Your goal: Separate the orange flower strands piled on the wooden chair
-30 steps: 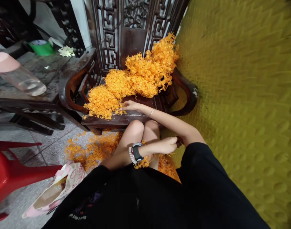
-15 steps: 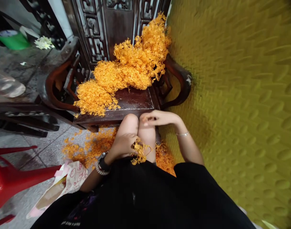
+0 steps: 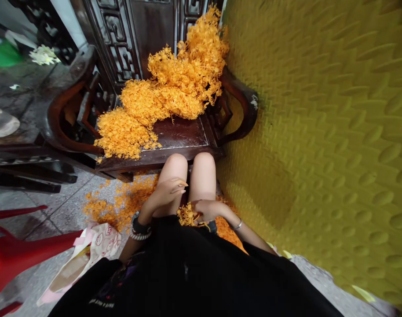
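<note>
Over my lap, my right hand is closed on a small bunch of orange flowers, thin and frilly, with the bunch poking out to the left of the fingers. My left hand hovers by the left thigh, fingers stretched out and a little apart, holding nothing I can see. In front of the knees, a big heap of the same orange flowers covers much of a dark carved wooden chair and rises against its back.
Loose orange bits lie on the tiled floor under the chair. A textured yellow-green wall runs close along the right. At left are a red plastic stool, a pink-and-white bag and a dark side table with white flowers.
The small orange flower bunch has passed from my left hand to my right. My right hand has come down from the knee towards my lap; the left has risen slightly. The view has shifted a little.
</note>
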Motion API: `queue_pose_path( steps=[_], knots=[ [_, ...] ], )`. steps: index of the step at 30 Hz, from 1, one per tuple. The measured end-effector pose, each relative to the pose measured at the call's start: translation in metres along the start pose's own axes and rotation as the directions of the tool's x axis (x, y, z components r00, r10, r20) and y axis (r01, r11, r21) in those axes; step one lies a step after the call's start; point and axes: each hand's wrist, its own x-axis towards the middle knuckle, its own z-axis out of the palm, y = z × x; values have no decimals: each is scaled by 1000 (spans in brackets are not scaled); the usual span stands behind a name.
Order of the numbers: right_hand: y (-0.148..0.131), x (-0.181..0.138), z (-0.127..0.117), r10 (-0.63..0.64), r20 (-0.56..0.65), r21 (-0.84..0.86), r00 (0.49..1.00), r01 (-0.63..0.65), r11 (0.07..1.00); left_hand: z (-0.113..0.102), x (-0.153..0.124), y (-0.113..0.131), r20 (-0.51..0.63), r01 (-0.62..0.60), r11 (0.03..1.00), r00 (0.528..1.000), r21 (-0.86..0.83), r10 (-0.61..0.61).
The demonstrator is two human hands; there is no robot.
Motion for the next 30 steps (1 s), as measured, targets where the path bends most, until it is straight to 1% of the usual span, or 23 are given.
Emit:
queue_pose_path(
  steps=[2, 3, 4, 5, 6, 8, 10, 11, 12, 14, 15, 16, 17, 18, 19, 21, 22, 24, 26, 27, 28, 29, 30],
  knots=[
    [3, -4, -7, -41, 177, 73, 983, 28, 997, 5, -1, -1, -2, 29, 998, 1000, 48, -28],
    [5, -9, -18, -56, 184, 138, 981, 31, 990, 10, -1, -1, 24, 38, 995, 999, 96, -40],
    [8, -16, -30, -68, 144, 216, 987, 36, 976, 17, -1, 0, 64, 45, 988, 996, 146, -54],
    [10, -24, -44, -71, 60, 315, 996, 48, 948, 26, -1, 1, 112, 51, 982, 991, 183, -72],
    [13, -33, -56, -64, -52, 408, 997, 80, 910, 36, -1, 3, 160, 64, 977, 982, 204, -98],
    [20, -48, -77, -42, -251, 517, 967, 171, 839, 60, -2, 4, 217, 135, 969, 960, 208, -180],
    [24, -59, -89, -55, -382, 533, 923, 268, 803, 82, -2, 4, 221, 216, 958, 941, 189, -256],
    [26, -62, -93, -52, -471, 542, 881, 335, 771, 90, -2, 4, 222, 239, 953, 935, 184, -277],
    [26, -63, -96, -32, -573, 547, 819, 412, 729, 95, -1, 5, 228, 246, 952, 931, 182, -284],
    [25, -61, -101, 57, -749, 536, 660, 553, 638, 99, 2, 8, 261, 213, 961, 931, 175, -254],
    [23, -59, -103, 110, -802, 524, 588, 602, 602, 99, 4, 11, 279, 191, 968, 932, 165, -231],
    [21, -56, -105, 151, -828, 517, 541, 630, 579, 98, 7, 16, 300, 154, 977, 934, 146, -192],
    [18, -53, -106, 172, -832, 521, 527, 636, 570, 99, 10, 21, 325, 95, 989, 937, 114, -128],
    [15, -50, -107, 182, -829, 528, 528, 635, 565, 101, 14, 27, 359, 13, 997, 933, 72, -38],
    [12, -47, -108, 188, -823, 539, 535, 632, 557, 105, 19, 33, 398, -84, 996, 915, 20, 69],
    [5, -40, -109, 196, -807, 566, 558, 633, 529, 120, 29, 44, 458, -275, 961, 850, -38, 261],
    [1, -37, -109, 194, -798, 578, 570, 636, 510, 129, 35, 48, 471, -350, 937, 826, -4, 311],
    [-8, -31, -109, 180, -777, 601, 603, 628, 494, 147, 45, 53, 488, -475, 866, 800, 159, 349],
    [-17, -25, -108, 152, -744, 622, 651, 592, 513, 154, 54, 56, 516, -574, 770, 765, 278, 385],
    [-21, -22, -107, 134, -721, 633, 680, 567, 527, 153, 57, 59, 529, -599, 756, 745, 264, 406],
    [-25, -20, -106, 119, -696, 644, 708, 541, 540, 147, 58, 61, 527, -594, 780, 736, 198, 426],
    [-28, -17, -104, 107, -667, 657, 738, 514, 552, 137, 58, 64, 498, -552, 828, 748, 98, 439],
    [-30, -14, -102, 103, -641, 669, 761, 488, 560, 125, 56, 68, 440, -480, 877, 783, -22, 440]
  ],
)
